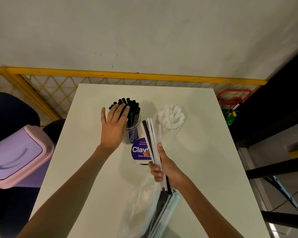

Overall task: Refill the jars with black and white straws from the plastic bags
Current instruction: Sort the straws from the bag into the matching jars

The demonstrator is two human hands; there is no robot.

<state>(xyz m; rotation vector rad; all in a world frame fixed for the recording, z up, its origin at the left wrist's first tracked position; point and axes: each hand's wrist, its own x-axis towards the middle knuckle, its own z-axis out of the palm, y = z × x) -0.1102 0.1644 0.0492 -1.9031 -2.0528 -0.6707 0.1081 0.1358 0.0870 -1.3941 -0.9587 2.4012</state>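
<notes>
A clear jar (pixel 134 125) packed with black straws (pixel 132 105) stands on the white table (pixel 93 160). My left hand (pixel 113 124) lies flat with straight fingers against the tops of those black straws. To the right, a second clear jar (pixel 170 129) holds white straws (pixel 170 114). My right hand (pixel 163 166) grips a bundle of black and white straws (pixel 150 134) that points up toward the jars. Below it lies a clear plastic bag (pixel 144 208) with more straws inside.
A round purple sticker card (pixel 138 152) lies between the jars and my right hand. A pink-lidded bin (pixel 15 157) sits off the table's left edge. A yellow mesh fence (pixel 58 86) runs behind the table. Dark furniture frames (pixel 273 169) stand to the right.
</notes>
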